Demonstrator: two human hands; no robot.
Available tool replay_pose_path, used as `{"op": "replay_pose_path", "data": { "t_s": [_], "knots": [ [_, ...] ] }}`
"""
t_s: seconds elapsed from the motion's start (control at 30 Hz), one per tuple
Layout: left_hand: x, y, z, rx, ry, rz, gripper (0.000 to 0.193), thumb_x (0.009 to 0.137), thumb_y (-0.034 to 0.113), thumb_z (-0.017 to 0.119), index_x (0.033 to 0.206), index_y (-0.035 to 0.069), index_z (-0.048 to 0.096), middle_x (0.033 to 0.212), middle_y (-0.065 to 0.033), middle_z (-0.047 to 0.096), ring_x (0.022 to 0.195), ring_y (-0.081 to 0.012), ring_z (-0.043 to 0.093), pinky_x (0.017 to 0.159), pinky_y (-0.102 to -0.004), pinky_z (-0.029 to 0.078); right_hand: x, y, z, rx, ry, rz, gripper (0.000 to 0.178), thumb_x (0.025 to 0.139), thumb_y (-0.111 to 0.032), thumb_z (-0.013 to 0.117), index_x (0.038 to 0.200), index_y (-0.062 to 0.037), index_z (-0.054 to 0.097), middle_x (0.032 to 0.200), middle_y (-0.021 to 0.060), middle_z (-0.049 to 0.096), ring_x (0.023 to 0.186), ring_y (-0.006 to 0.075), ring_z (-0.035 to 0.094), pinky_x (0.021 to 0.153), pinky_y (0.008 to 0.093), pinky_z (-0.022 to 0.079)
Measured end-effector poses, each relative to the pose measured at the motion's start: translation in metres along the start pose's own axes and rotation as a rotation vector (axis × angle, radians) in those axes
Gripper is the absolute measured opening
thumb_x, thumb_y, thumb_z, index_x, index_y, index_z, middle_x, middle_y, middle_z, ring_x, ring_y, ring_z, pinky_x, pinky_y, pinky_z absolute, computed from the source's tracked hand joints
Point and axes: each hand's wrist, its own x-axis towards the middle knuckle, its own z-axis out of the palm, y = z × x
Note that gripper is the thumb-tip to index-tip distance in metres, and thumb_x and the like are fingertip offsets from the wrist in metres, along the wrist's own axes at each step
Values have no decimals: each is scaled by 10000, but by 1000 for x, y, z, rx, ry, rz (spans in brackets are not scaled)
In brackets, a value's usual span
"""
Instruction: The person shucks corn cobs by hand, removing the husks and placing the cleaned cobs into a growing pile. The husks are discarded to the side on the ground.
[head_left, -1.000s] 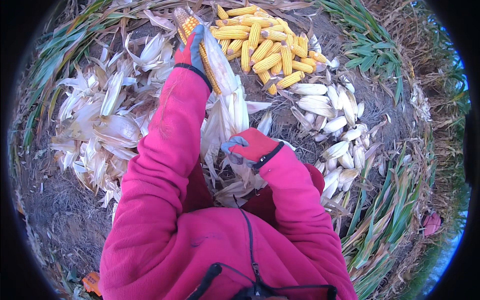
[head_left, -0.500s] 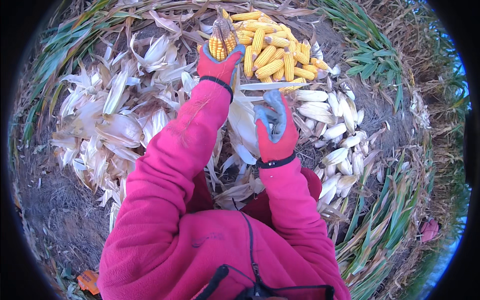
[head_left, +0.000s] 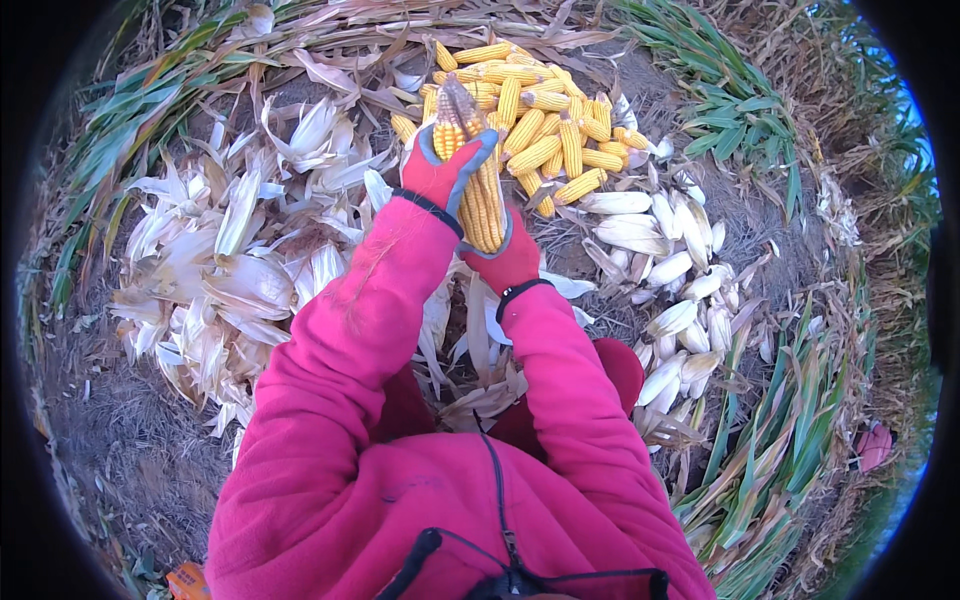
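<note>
A long ear of corn, yellow with a dark, dry tip, is tilted between my two gloved hands. My left hand, in a red and grey glove, wraps round its upper part. Cupped at the ear's lower end is my right hand, with its fingers mostly hidden behind the ear. Just beyond the ear lies a pile of husked yellow corn cobs. Pale dry husks lie below my hands, between my knees.
A wide heap of loose dry husks spreads on the left. To the right are several ears still in pale husks. Green and dry stalks ring the ground, and an orange object sits at the lower left.
My right hand has moved left from beside the husked pile's near side onto the ear's lower end. My left hand has drawn the ear slightly nearer, and more of its length shows.
</note>
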Motion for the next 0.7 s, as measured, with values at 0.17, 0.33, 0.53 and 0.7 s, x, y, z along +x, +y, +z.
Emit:
{"op": "replay_pose_path", "data": {
  "t_s": [0.17, 0.33, 0.53, 0.7],
  "knots": [
    [6, 3, -22, -221, -480, -40, 708, 689, 170, 749, 1277, 18, 384, 1127, -88, 544, 1021, -158, 533, 882, -303, 433, -19, 0, -21, 652, -419, 79, 769, 568, -177, 813, 1228, -31, 447, 1109, 81, 588, 1015, 172, 564, 880, 325, 442],
    [-23, 25, -8, -408, -718, -265, 701, 679, 251, 706, 1271, 22, 411, 1029, -63, 574, 940, -169, 570, 817, -309, 460, -30, -15, -48, 812, -797, 270, 725, 596, -112, 784, 1232, -40, 445, 1112, 65, 570, 1018, 158, 549, 884, 318, 434],
    [-40, 10, 19, 365, -304, 162, 850, 584, 338, 801, 1252, -10, 410, 1109, -151, 571, 1031, -230, 560, 883, -333, 438, -22, -10, -26, 605, -180, -94, 769, 608, -127, 774, 1258, -38, 374, 1172, 105, 524, 1055, 197, 537, 870, 344, 441],
    [-42, -3, 18, 340, -358, 232, 853, 612, 359, 781, 1273, -12, 391, 1155, -185, 555, 1079, -249, 546, 908, -336, 430, -29, -10, -29, 340, -96, -29, 698, 610, -226, 790, 1187, -29, 450, 1111, 132, 577, 1023, 238, 574, 853, 342, 454]
  ]
}}
